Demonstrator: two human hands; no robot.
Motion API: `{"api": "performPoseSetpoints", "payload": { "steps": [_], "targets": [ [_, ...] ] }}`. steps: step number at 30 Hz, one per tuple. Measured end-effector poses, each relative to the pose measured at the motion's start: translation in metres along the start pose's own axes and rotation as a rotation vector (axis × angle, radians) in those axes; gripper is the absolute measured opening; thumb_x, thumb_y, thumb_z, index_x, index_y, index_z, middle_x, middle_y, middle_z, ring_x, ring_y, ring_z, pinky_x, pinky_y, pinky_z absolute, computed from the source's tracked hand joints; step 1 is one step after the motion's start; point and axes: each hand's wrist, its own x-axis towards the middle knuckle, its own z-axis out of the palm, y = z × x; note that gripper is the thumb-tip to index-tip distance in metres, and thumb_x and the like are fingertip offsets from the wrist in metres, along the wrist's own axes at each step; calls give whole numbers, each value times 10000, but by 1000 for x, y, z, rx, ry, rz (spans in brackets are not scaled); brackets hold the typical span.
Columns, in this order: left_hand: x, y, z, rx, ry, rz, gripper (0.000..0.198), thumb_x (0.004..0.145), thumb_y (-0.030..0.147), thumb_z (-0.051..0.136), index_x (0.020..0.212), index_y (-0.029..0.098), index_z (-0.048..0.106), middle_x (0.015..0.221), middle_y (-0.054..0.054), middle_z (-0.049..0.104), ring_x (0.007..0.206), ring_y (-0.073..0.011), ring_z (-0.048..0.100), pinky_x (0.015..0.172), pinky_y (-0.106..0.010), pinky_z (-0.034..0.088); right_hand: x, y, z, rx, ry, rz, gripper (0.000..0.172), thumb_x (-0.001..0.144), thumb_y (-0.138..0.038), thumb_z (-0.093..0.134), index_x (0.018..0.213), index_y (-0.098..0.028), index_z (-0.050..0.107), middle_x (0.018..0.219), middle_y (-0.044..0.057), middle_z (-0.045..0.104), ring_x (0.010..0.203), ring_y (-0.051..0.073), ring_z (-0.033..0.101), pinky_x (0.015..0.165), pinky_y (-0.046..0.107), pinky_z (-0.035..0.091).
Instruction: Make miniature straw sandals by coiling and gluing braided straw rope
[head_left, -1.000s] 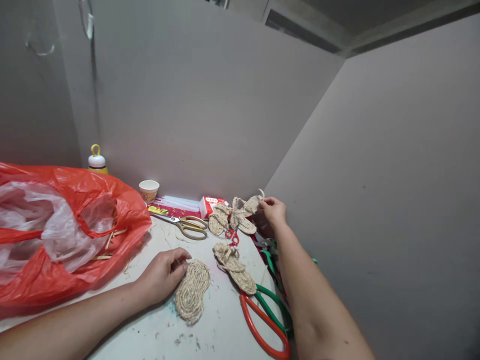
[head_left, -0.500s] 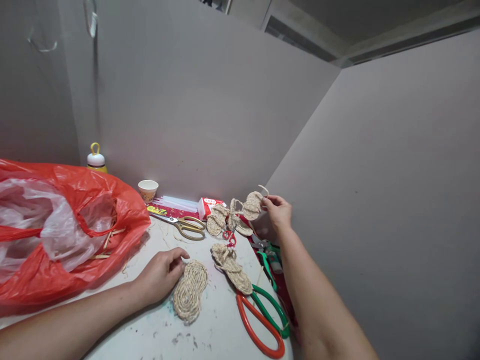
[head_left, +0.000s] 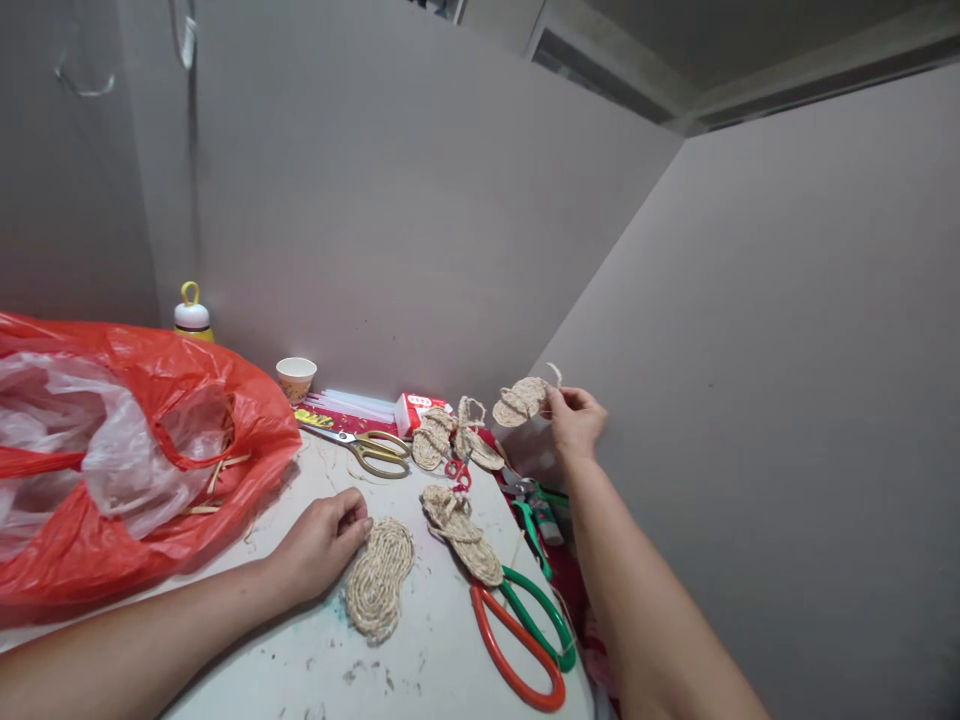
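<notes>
While the right hand pinches a small strapped sandal by one end between thumb and fingers, the left hand rests with its fingers curled just left of a bare coiled sole, which lies flat on the white table. The thumb comes close to the edge of that sole; whether it touches or grips anything there, I cannot tell. The held sandal hangs in the air beyond the sole and to its right, a loose strand curling up from the gripped end. Just right of the sole, a second sandal lies aslant, straps upward, and farther right and nearer the viewer are shears with one red and one green handle. Beyond the sole lie gold-handled scissors; beyond it and slightly right are two more sandals, one flat and one with a raised loop, and small red scissors. Well to the sole's left spreads a red plastic bag, with pale strips showing at its opening.
</notes>
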Motion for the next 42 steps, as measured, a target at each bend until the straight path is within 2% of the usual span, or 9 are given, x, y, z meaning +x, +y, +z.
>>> {"api": "performPoseSetpoints", "payload": {
  "steps": [11,15,17,22,24,26,29,33,42],
  "targets": [
    [0,1,-1,-59,-11,-39,59,750,183,498,694,179,517,570,51,458,562,-126,405,563,-254,289,-19,-13,8,84,28,67,309,915,-300,581,1193,-167,562,1188,84,599,974,223,626,805,425,536],
    [1,0,0,-159,35,-71,46,721,147,518,714,187,495,535,73,406,534,-112,368,539,-241,278,-32,-25,12,151,17,55,304,916,-300,579,1188,-166,564,1180,83,602,965,220,629,798,420,538],
    [1,2,0,-247,46,-97,59,733,150,517,757,189,481,586,64,455,533,-102,403,539,-233,313,-43,-34,16,193,-19,40,292,916,-296,580,1176,-163,569,1160,80,610,944,212,634,782,408,543],
    [1,19,-4,-500,19,-192,269,838,271,492,1089,194,435,974,-68,595,692,-137,611,561,-256,463,-107,-61,30,350,-189,-9,152,893,-276,618,950,-137,628,853,7,656,651,118,625,594,276,538],
    [2,30,-9,-589,-15,-222,413,856,347,530,1219,205,392,1001,-88,614,749,-150,639,608,-273,502,-145,-71,32,405,-291,-14,169,765,-303,753,770,-171,648,708,-30,657,550,101,606,548,242,520],
    [2,39,-14,-843,-73,-247,523,830,361,618,1274,222,378,961,-69,632,769,-143,646,672,-275,518,-182,-80,32,419,-409,-10,182,679,-288,818,696,-172,679,667,-16,669,527,109,608,542,244,522],
    [3,44,-17,-995,-116,-215,428,778,354,689,1127,172,521,763,-19,616,573,-104,584,503,-214,486,-223,-86,28,421,-548,22,142,648,-227,837,666,-163,711,767,26,699,545,124,628,528,249,527],
    [2,41,-15,-924,-145,-192,300,758,369,692,868,106,598,595,0,571,425,-69,478,391,-185,413,-243,-85,21,459,-593,107,109,718,-289,789,735,-204,723,768,18,701,560,118,633,531,239,529],
    [0,33,-6,-872,-133,-191,373,719,424,711,913,119,620,635,-4,601,441,-68,474,402,-184,402,-245,-81,11,430,-571,158,161,720,-351,777,757,-225,683,733,3,696,559,126,641,524,244,535]
  ]
}}
